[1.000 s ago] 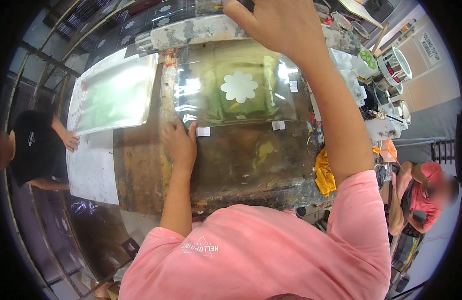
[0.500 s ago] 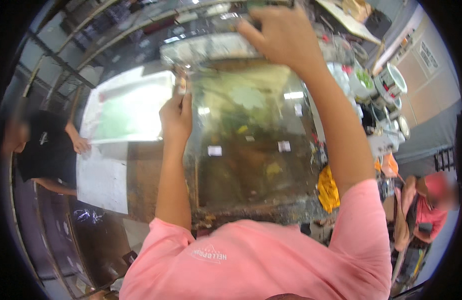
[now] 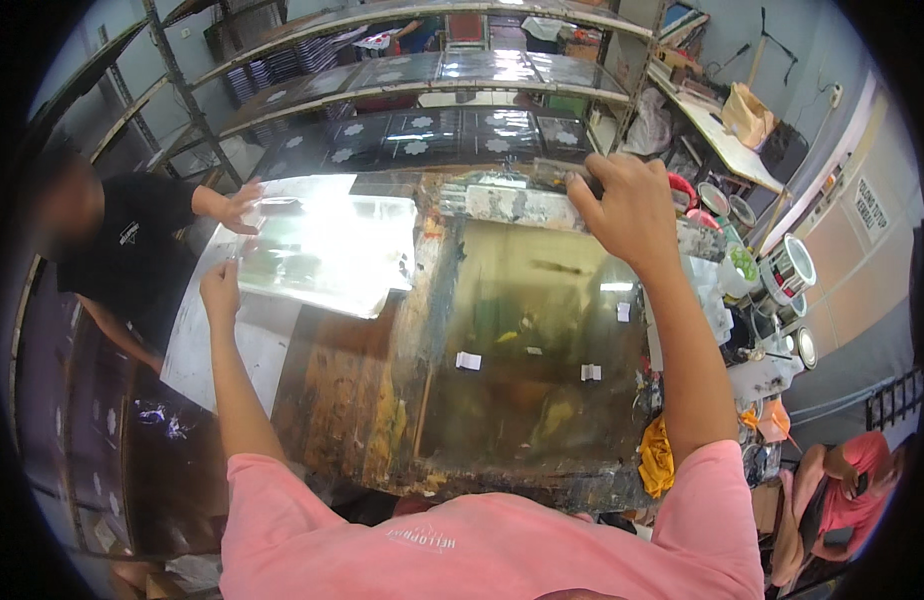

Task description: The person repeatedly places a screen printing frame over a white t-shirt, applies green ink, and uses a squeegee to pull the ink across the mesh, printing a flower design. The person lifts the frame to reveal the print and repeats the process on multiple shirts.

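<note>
Clear plastic sheets (image 3: 327, 265), bright with glare, lie on white paper (image 3: 250, 345) at the left of the worktable. My left hand (image 3: 220, 290) is closed at their left edge, its fingertips pinching what looks like a sheet's edge. A co-worker's hand (image 3: 237, 208) touches their far left corner. In front of me is a glass-like panel (image 3: 532, 400) with small white tape pieces on it. My right hand (image 3: 627, 210) curls its fingers at the panel's far side, by a paint-stained white bar (image 3: 512, 205). What those fingers grip is hidden.
Paint cans (image 3: 787, 265) and tubs crowd the right side. A yellow cloth (image 3: 657, 455) hangs by the table's near right corner. Racks holding dark panels with pale flower shapes (image 3: 417, 125) stand beyond. One person (image 3: 847, 500) sits at the lower right.
My left hand has moved left, from beside the sheets' right edge to their left edge. My right hand now shows curled by the bar. The co-worker's hand has reached the sheets. The view has shifted.
</note>
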Demonstrator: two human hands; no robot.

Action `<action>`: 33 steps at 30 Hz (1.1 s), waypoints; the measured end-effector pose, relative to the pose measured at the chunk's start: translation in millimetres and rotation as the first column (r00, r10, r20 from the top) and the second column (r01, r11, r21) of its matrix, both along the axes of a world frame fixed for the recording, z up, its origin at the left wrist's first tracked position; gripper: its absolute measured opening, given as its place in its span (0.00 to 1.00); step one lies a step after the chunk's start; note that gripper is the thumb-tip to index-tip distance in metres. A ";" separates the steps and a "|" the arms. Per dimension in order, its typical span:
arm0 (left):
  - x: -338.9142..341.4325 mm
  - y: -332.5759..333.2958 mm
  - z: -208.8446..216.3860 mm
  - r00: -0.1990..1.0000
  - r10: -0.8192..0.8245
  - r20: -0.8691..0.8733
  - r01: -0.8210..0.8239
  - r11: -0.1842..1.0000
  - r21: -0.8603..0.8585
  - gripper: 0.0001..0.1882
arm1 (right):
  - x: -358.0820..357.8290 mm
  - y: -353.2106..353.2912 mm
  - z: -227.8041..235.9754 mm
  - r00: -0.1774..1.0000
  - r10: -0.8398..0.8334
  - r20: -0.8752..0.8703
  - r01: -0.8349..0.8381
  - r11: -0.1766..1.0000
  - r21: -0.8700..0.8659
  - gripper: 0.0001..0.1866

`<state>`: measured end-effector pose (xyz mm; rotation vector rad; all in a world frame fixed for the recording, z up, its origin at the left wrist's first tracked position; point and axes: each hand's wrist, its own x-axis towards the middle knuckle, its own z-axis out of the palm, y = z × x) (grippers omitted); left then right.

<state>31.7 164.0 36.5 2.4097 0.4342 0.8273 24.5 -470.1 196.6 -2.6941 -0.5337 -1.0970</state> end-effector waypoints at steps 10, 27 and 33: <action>-42.2 -86.6 -54.1 0.991 -0.070 -0.114 0.112 0.900 0.422 0.37 | 1.2 6.9 -3.9 1.000 -0.007 0.008 0.007 1.000 -0.015 0.19; -20.1 -170.5 -29.0 0.900 -0.380 -0.213 0.408 0.907 0.106 0.23 | 2.0 -0.9 -11.0 0.998 0.013 0.064 -0.013 1.000 0.001 0.21; -37.5 -268.5 26.7 0.769 -0.575 -0.281 0.634 0.742 0.216 0.20 | 17.2 -7.3 -6.2 0.999 -0.022 0.033 0.023 0.999 -0.034 0.24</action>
